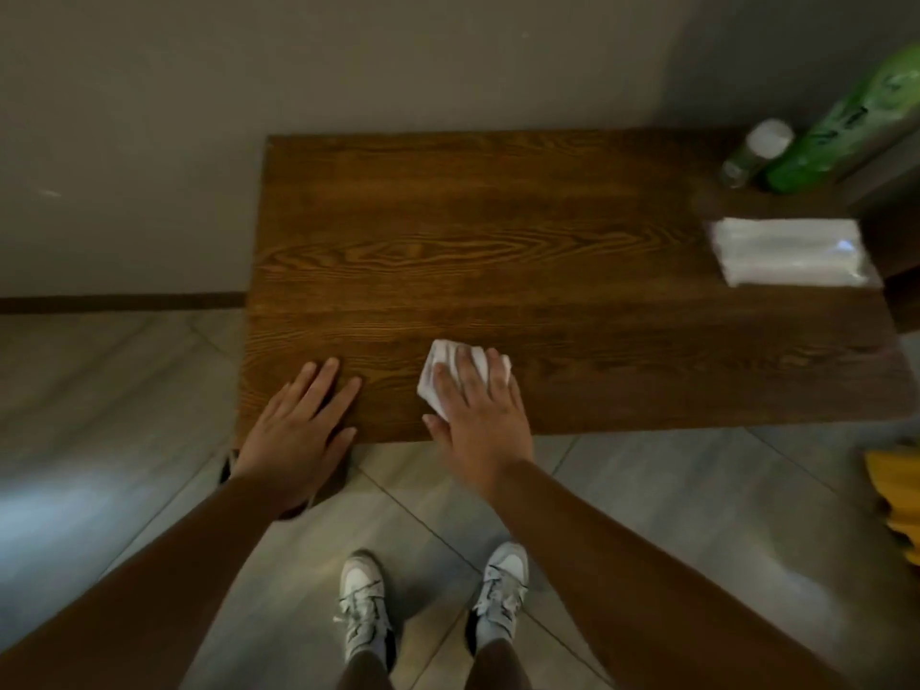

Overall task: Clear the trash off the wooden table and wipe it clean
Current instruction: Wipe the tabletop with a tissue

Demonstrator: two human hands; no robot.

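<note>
The right hand [478,405] lies flat with fingers spread, pressing a crumpled white tissue [450,368] onto the wooden bench [498,241] near its front edge. The left hand [298,420] rests open and empty on the front left corner. At the far right lie a tissue pack [791,251] and what look like two bottles [796,151], blurred.

Left hand [298,430] and right hand [480,415] flat
</note>
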